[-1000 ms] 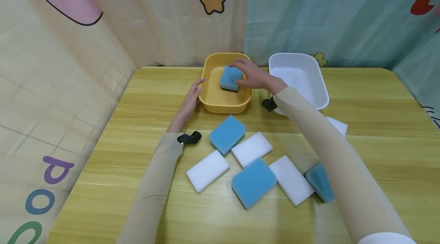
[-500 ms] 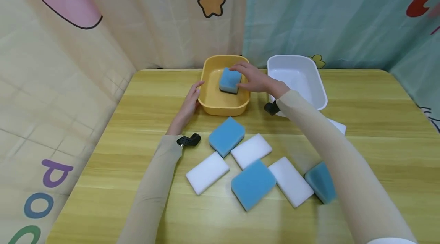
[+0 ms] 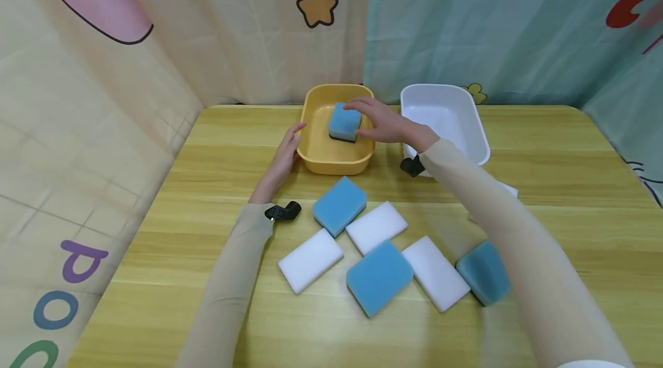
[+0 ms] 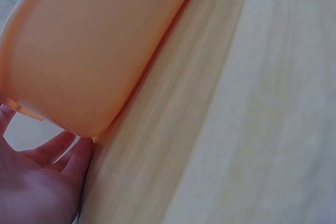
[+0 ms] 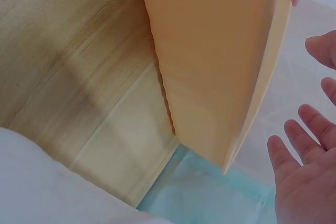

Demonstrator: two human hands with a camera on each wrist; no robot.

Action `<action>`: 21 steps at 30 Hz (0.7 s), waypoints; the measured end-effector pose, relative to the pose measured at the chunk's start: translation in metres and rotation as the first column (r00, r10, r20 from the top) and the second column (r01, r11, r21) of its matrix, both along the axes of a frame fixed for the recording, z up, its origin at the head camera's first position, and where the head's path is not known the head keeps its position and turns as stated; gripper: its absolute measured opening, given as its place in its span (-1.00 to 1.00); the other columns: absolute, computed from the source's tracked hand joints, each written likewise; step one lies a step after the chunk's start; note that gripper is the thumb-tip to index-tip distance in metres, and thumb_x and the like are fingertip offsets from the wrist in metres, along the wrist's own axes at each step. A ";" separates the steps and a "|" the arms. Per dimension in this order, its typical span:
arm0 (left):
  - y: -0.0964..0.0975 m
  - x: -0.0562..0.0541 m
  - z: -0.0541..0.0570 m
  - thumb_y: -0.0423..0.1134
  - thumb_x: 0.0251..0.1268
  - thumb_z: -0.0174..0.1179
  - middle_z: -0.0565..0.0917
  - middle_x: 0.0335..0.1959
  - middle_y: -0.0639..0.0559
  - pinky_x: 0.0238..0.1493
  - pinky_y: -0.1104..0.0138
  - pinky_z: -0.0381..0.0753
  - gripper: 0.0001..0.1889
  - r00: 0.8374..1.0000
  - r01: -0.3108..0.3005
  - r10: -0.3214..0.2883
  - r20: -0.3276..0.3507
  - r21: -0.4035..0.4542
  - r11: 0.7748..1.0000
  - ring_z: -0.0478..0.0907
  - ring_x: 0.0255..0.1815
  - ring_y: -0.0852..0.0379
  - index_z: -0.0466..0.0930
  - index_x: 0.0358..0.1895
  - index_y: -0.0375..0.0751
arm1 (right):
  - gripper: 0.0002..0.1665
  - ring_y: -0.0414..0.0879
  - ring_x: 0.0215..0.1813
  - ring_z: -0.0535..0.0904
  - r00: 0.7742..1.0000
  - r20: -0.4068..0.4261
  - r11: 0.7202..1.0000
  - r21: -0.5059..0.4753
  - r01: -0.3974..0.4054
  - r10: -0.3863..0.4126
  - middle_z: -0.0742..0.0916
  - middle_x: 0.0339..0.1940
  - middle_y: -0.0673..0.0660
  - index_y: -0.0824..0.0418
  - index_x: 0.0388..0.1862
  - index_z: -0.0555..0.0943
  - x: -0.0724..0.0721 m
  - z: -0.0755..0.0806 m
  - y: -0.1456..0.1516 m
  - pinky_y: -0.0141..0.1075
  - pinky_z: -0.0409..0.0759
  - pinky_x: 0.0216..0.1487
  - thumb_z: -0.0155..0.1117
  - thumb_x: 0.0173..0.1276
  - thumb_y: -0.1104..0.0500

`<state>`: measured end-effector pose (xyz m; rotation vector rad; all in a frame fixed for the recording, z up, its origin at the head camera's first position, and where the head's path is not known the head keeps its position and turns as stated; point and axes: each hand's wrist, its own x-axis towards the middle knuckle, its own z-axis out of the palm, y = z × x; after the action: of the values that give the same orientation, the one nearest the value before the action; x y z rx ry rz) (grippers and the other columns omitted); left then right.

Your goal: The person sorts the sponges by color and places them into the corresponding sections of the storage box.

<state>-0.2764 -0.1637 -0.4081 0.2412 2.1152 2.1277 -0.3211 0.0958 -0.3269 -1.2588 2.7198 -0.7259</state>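
A yellow plastic basin (image 3: 336, 165) stands at the back of the table, with one blue sponge (image 3: 344, 121) with a dark underside inside it. My left hand (image 3: 282, 158) rests against the basin's left side, fingertips at the rim. In the left wrist view its fingers (image 4: 73, 158) lie loosely at the basin's wall. Over the basin's right rim hovers my right hand (image 3: 385, 121), its fingertips close by the sponge. In the right wrist view the right fingers (image 5: 302, 137) are spread and hold nothing.
To the right stands a white basin (image 3: 440, 106), partly behind the right forearm. In front lie several blue sponges (image 3: 380, 279) and white sponges (image 3: 311, 260), some touching. One white piece (image 3: 510, 189) is mostly hidden by the right sleeve. A curtain (image 3: 233, 28) hangs behind the table.
My right hand has drawn back slightly to the right from the sponge in the yellow basin. The left hand stays at the basin's side.
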 end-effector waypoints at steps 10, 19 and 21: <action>0.000 0.000 0.002 -0.12 0.56 -0.41 -0.03 0.52 -0.06 0.45 0.03 0.11 -0.54 1.000 0.005 -0.005 0.014 0.000 1.000 0.13 0.45 -0.11 0.02 0.45 -0.05 | -0.39 0.14 0.38 0.26 0.999 -0.019 0.999 0.000 -0.035 0.035 0.38 0.35 0.26 0.27 0.32 0.33 0.008 0.002 0.005 0.03 0.23 0.40 0.17 0.28 0.26; 0.001 0.001 0.003 -0.14 0.56 -0.40 0.00 0.51 -0.08 0.41 0.06 0.18 -0.53 1.000 0.000 0.001 0.003 -0.021 1.000 0.17 0.42 -0.09 0.02 0.45 -0.06 | -0.41 0.16 0.39 0.26 0.990 -0.050 0.991 -0.023 -0.132 0.131 0.38 0.36 0.29 0.27 0.31 0.33 0.019 0.000 0.002 0.06 0.27 0.37 0.15 0.28 0.25; 0.001 0.001 0.002 -0.13 0.56 -0.40 0.01 0.51 -0.07 0.41 0.08 0.18 -0.53 1.000 -0.002 0.002 0.002 -0.026 1.000 0.17 0.42 -0.08 0.02 0.45 -0.06 | -0.41 0.16 0.38 0.28 0.986 -0.060 0.987 -0.041 -0.158 0.155 0.39 0.34 0.29 0.29 0.30 0.34 0.021 -0.001 0.002 0.05 0.28 0.36 0.16 0.28 0.25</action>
<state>-0.2751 -0.1630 -0.4057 0.2345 2.1419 2.0989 -0.3000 0.0973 -0.3274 -1.5051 2.6227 -0.7499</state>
